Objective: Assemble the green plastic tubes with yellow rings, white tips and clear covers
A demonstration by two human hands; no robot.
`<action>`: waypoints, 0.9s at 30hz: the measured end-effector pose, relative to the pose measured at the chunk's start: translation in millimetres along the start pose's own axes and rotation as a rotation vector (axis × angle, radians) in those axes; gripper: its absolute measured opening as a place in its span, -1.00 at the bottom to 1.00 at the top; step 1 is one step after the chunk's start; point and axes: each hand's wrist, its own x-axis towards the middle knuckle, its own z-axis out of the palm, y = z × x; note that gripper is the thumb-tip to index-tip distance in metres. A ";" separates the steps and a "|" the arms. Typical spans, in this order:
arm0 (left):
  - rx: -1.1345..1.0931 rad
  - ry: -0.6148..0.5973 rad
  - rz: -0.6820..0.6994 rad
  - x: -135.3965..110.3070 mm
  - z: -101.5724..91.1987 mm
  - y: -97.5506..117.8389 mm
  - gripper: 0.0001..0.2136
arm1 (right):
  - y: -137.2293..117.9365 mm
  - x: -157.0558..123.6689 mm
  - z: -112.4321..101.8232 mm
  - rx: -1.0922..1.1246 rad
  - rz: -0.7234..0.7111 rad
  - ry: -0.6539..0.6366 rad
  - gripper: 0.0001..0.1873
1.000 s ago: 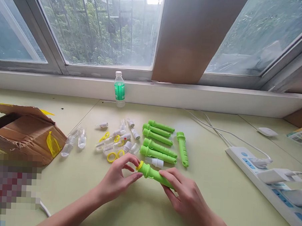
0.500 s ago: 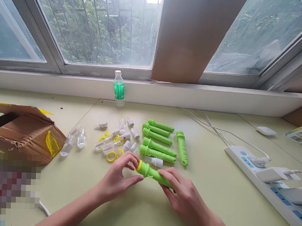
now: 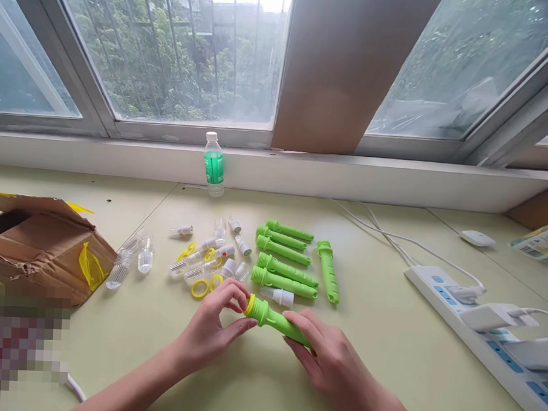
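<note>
"What do you see at left?"

"I see the left hand (image 3: pixel 221 321) pinching the yellow ring (image 3: pixel 250 303) at the end of the threaded green tube (image 3: pixel 278 321)."

"And at right?"

"The right hand (image 3: pixel 331 350) is wrapped around this tube, in front of the other green tubes (image 3: pixel 285 283)."

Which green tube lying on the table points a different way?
The rightmost green tube, off by itself: it runs nearly up-and-down in the picture; the five others slant sideways together.
</note>
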 end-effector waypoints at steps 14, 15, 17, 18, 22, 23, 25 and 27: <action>-0.047 0.004 0.018 -1.2 0.8 0.9 -0.88 | -1.7 0.2 0.9 -0.007 -0.010 0.023 -0.68; -0.045 0.008 0.022 -1.4 0.9 1.1 -0.89 | -1.9 0.1 0.9 -0.009 -0.011 0.028 -0.68; -0.038 0.014 0.027 -1.8 1.2 1.5 -0.91 | -2.2 0.0 0.9 -0.017 -0.012 0.036 -0.69; -0.032 0.017 0.030 -1.9 1.4 1.7 -0.91 | -2.3 -0.1 0.9 -0.022 -0.013 0.038 -0.69; -0.011 0.034 0.059 -1.3 1.5 1.8 -0.92 | -1.5 1.2 0.8 -0.026 -0.010 0.041 -0.69; -0.001 0.040 0.070 -0.7 1.3 1.9 -0.93 | -1.0 2.3 0.8 -0.018 -0.006 0.042 -0.69; 0.022 0.046 0.087 1.4 0.5 2.9 -0.95 | 0.5 5.1 0.9 0.002 0.003 0.043 -0.68; 0.043 0.046 0.085 4.7 -0.8 5.3 -0.98 | 2.3 8.6 0.9 0.008 0.003 0.050 -0.68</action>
